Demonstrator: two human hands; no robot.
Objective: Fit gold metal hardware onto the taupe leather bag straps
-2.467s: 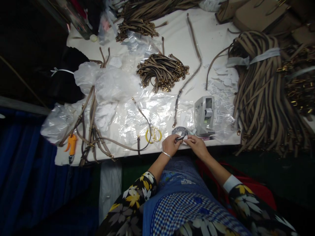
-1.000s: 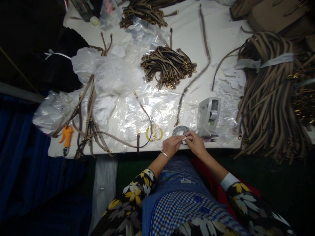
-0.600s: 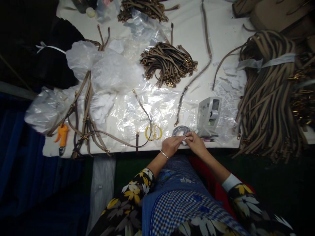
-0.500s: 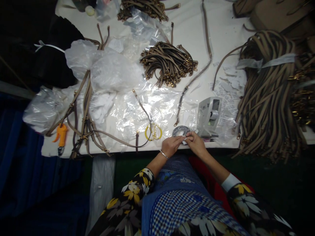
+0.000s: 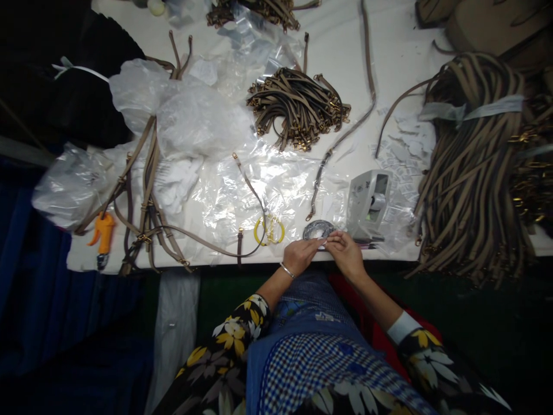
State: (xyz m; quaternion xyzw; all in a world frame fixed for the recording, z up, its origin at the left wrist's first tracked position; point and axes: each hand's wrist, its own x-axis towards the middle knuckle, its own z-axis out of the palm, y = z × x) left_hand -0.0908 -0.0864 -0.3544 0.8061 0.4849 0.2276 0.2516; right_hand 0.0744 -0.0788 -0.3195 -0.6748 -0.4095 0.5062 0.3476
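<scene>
Two bare hands meet at the near edge of the white-covered desk in the head view. The left hand, with a silver bangle at its wrist, and the right hand are both pinched narrow, fingertips almost together around a small white piece; its exact shape is too small to make out. It sits just on the near side of a clear, dark-edged roll lying on the desk.

Right of the roll stands a pale grey device, near the right hand. Left of it lies a yellow looped item, then a short dark strap reaching the desk's edge. Farther left, an orange-handled tool lies beside tangled brown straps.

Beyond the hands, clear plastic sheeting spreads under a thin strap's end. Behind that is a pile of short straps with gold fittings, and at far right a large strap bundle bound with a pale band.
</scene>
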